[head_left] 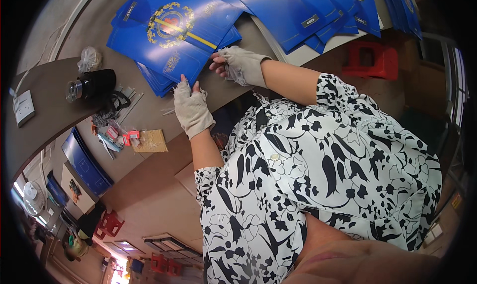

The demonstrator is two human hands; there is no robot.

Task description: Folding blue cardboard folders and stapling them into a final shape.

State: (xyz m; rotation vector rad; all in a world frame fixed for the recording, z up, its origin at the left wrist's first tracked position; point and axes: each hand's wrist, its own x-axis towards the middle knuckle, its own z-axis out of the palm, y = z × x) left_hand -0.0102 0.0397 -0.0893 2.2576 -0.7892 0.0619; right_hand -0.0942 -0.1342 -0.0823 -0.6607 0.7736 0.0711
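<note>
Both of my hands wear worn off-white fingerless gloves. My left hand (pixel 191 108) is at the near corner of a stack of blue printed sheets (pixel 194 67), its fingertips against or just beside the edge. Its fingers are apart. My right hand (pixel 242 66) is beside the right edge of the stack, fingers loosely bent and apart, with nothing seen in them. On the top sheet are a round gold emblem (pixel 170 25) and a yellow diagonal band (pixel 198 39) that runs toward my right hand. Whether either hand touches the paper is hard to make out.
More blue sheets (pixel 293 15) lie fanned at the far right. A black-wrapped bottle (pixel 92 85), a clear plastic bag (pixel 89 59), and small red-and-white boxes (pixel 131 136) are to the left. A red stool (pixel 370 60) stands right of the table.
</note>
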